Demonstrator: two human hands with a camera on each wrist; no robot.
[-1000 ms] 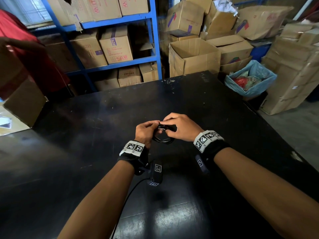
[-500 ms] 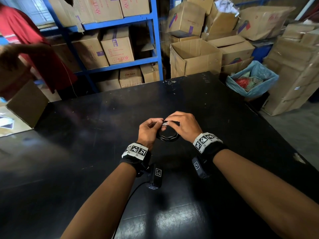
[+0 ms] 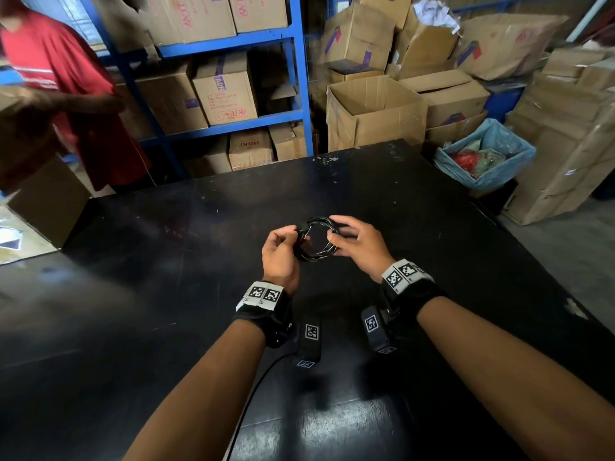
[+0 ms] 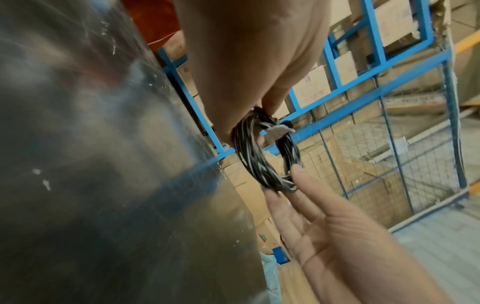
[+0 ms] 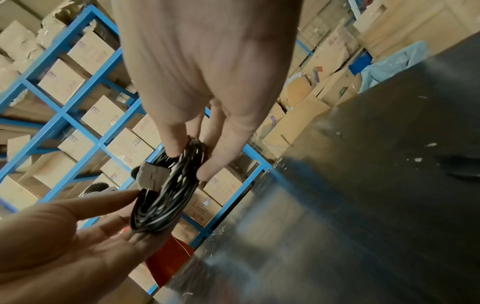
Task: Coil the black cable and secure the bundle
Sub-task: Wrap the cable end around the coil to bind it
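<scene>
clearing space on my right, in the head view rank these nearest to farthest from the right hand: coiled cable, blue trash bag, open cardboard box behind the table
1. coiled cable: held by the right hand at its fingertips.
2. open cardboard box: behind the table's far edge, straight ahead.
3. blue trash bag: off the table's far right corner.
Box and bag are too close to call confidently.

The hands are now farther apart, and the black cable (image 3: 317, 239) ring shows wide open between them. The right hand (image 3: 357, 247) fingers are spread out now.
</scene>
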